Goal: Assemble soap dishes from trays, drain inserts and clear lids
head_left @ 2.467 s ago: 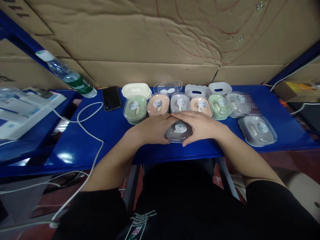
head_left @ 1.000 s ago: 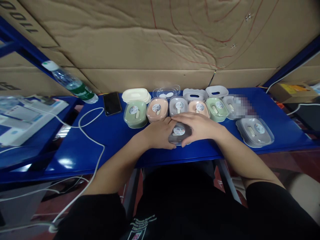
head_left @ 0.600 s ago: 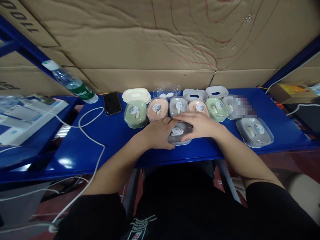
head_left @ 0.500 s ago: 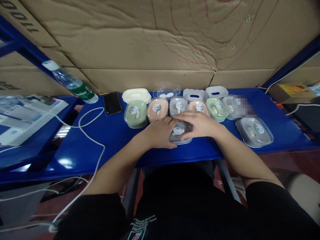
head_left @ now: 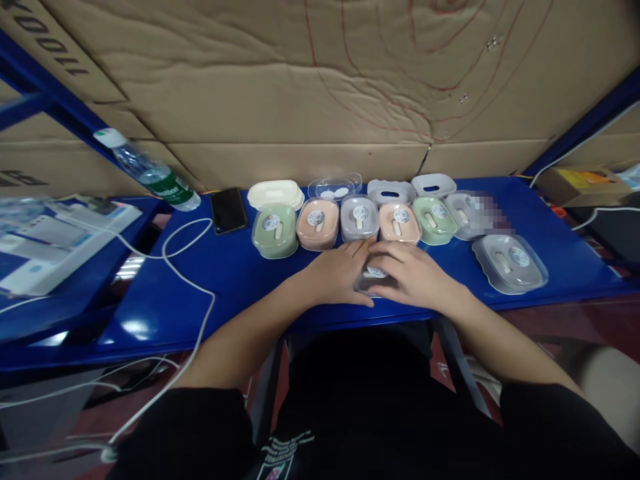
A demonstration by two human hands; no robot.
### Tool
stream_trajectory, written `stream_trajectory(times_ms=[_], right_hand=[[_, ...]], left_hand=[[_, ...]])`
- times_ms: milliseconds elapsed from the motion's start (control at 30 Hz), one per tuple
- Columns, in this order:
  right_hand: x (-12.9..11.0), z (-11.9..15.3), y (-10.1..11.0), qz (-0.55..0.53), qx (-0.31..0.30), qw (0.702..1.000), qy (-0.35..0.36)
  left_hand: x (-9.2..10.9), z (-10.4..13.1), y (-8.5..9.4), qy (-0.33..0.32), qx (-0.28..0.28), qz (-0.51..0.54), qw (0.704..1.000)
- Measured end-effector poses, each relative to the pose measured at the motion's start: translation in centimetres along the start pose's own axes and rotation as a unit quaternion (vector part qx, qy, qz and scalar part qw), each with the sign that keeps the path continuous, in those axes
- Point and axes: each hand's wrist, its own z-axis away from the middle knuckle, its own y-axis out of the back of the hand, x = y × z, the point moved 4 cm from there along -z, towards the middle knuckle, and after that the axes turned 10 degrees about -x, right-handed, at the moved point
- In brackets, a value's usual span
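Pastel lidded plastic boxes [head_left: 318, 223] line twelve o'clock; left hand [head_left: 336, 274] and right hand [head_left: 417, 277], fingers curved, clasp a grey plastic box [head_left: 369, 283].

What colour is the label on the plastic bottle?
The label on the bottle is green with white lettering, clearest in the head view.

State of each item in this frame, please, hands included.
Left hand: curved around the dark grey box's side.
Right hand: curved around its other side.
Dark grey box: on the table, lid fit hidden.
Leftmost green box: clear lid on.
Far right grey box: clear lid on.
Cream trays: stacked.
Bottle: capped.
Phone: flat, screen dark.
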Motion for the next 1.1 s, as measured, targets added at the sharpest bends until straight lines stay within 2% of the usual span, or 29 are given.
stream_trajectory(times_ms=[133,267,433,567,700,800,933,1100], right_hand=[[-0.6,2.5,-0.8,0.023,0.02,1.0,0.006],[-0.4,4.6,-0.6,0.025,0.042,0.999,-0.01],[-0.3,7.9,0.4,0.049,0.028,0.994,-0.088],[-0.1,11.6,0.8,0.081,0.018,0.984,-0.16],[0.7,15.0,0.9,0.123,0.05,0.965,-0.227],[1.5,16.5,0.8,0.166,0.083,0.942,-0.28],[2.4,17.3,0.5,0.216,0.119,0.906,-0.344],[3.2,17.7,0.2,0.25,0.164,0.879,-0.373]], left_hand=[[0.0,-0.3,-0.7,0.001,-0.015,-0.014,1.0],[0.3,0.1,0.2,0.012,-0.024,-0.04,0.999],[0.6,0.7,1.6,0.013,0.002,-0.057,0.998],[0.4,0.7,1.7,0.004,0.02,-0.077,0.997],[0.2,0.7,1.7,0.007,0.028,-0.094,0.995],[0.0,0.7,1.9,0.018,0.04,-0.102,0.994],[-0.4,0.7,2.2,0.025,0.044,-0.113,0.992],[-0.8,1.1,2.8,0.023,0.067,-0.124,0.99]])
